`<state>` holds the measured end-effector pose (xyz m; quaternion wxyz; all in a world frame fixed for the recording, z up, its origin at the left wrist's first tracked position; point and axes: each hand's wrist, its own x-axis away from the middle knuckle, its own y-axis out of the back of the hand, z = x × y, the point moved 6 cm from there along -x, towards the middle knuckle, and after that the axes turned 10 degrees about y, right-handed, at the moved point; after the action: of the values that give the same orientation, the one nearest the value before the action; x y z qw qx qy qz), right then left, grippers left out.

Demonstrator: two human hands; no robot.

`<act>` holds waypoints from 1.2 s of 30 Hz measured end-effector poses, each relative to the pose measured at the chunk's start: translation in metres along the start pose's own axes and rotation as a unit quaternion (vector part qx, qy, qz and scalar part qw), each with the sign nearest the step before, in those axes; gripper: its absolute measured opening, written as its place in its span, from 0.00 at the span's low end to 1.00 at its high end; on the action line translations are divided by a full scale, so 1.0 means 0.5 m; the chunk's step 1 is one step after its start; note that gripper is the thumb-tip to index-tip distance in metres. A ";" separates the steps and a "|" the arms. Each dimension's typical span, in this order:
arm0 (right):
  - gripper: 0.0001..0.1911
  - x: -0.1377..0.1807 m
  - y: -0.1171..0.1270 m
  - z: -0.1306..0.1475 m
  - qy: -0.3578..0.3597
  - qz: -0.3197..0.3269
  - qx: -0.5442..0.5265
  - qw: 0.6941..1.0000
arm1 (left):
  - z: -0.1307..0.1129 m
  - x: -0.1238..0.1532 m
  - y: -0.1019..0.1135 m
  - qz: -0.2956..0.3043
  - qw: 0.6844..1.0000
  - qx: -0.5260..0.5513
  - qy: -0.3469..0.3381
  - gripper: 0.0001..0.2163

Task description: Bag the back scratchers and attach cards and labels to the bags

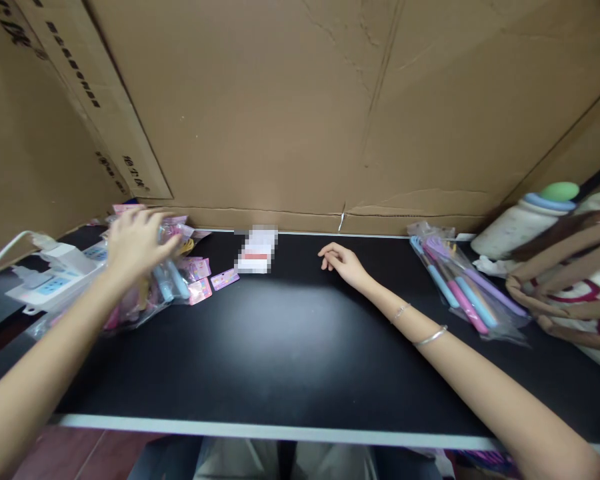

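Note:
My left hand (pixel 137 240) is over a heap of clear plastic packets (pixel 167 280) at the left of the black table. Its fingers are spread, and the thumb stands apart. Pink and light-blue items show through the plastic; their kind is hard to make out. Small printed cards (pixel 199 291) in pink and purple lie beside the heap. My right hand (pixel 344 264) rests near the table's middle, fingers loosely curled together with nothing seen in them. To its right lies a clear bag (pixel 455 287) of long pink, blue and purple handled items with coiled cords.
A white power strip (pixel 55 283) with plugs stands at the far left. A pixelated white paper (pixel 257 250) lies near the back edge. At the right are a white bottle (pixel 520 223) and a brown-handled bag (pixel 570 287). Cardboard walls (pixel 300 120) enclose the table (pixel 280 373).

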<state>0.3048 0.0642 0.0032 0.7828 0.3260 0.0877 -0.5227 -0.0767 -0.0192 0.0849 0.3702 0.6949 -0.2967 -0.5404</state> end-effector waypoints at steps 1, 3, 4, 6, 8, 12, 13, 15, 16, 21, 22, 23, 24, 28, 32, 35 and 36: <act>0.07 0.000 -0.001 0.002 0.004 0.005 0.005 1.000 | -0.042 0.005 -0.007 0.007 0.999 0.031 -0.036 0.23; 0.08 0.002 -0.003 0.006 0.012 0.014 0.021 1.000 | -0.133 0.024 -0.030 0.043 0.992 0.056 -0.103 0.20; 0.08 0.002 -0.004 0.006 0.016 0.018 0.029 0.999 | -0.181 0.037 -0.042 0.063 0.986 0.065 -0.139 0.18; 0.08 0.003 -0.005 0.008 0.023 0.025 0.043 0.998 | -0.273 0.068 -0.064 0.098 0.969 0.099 -0.206 0.16; 0.08 0.004 -0.005 0.009 0.026 0.030 0.052 0.998 | -0.352 0.100 -0.084 0.127 0.949 0.125 -0.260 0.14; 0.08 0.004 -0.007 0.014 0.031 0.037 0.058 0.997 | -0.450 0.148 -0.122 0.156 0.915 0.142 -0.343 0.14; 0.08 0.005 -0.007 0.016 0.033 0.038 0.061 0.997 | -0.461 0.154 -0.130 0.159 0.910 0.145 -0.354 0.14; 0.08 0.006 -0.009 0.020 0.038 0.043 0.073 0.996 | -0.469 0.160 -0.144 0.165 0.905 0.165 -0.356 0.14; 0.09 0.006 -0.011 0.022 0.041 0.049 0.085 0.994 | -0.468 0.160 -0.150 0.169 0.903 0.179 -0.351 0.14; 0.09 0.011 -0.021 0.032 0.058 0.091 0.211 0.972 | -0.454 0.156 -0.167 0.185 0.903 0.219 -0.320 0.13; 0.10 0.012 -0.024 0.036 0.070 0.099 0.234 0.965 | -0.453 0.156 -0.167 0.186 0.903 0.220 -0.319 0.13; 0.10 0.014 -0.027 0.041 0.085 0.107 0.255 0.957 | -0.453 0.156 -0.168 0.186 0.903 0.221 -0.318 0.13; 0.10 0.015 -0.032 0.046 0.099 0.118 0.275 0.949 | -0.453 0.157 -0.168 0.186 0.902 0.223 -0.319 0.13; 0.11 0.023 -0.049 0.067 0.134 0.173 0.387 0.896 | -0.453 0.157 -0.169 0.183 0.900 0.228 -0.323 0.13; 0.10 0.025 -0.046 0.089 0.135 0.251 0.455 0.843 | -0.453 0.157 -0.169 0.180 0.899 0.229 -0.327 0.13; 0.10 0.011 0.002 0.094 0.092 0.271 0.450 0.846 | -0.453 0.157 -0.166 0.177 0.897 0.238 -0.327 0.13; 0.11 0.004 0.029 0.091 0.071 0.262 0.456 0.848 | -0.453 0.158 -0.165 0.177 0.896 0.241 -0.327 0.13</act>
<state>0.3091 0.0390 0.0434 0.6455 0.6933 -0.1937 -0.2553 0.1629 0.0060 0.0063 0.1628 0.4830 -0.6401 -0.5748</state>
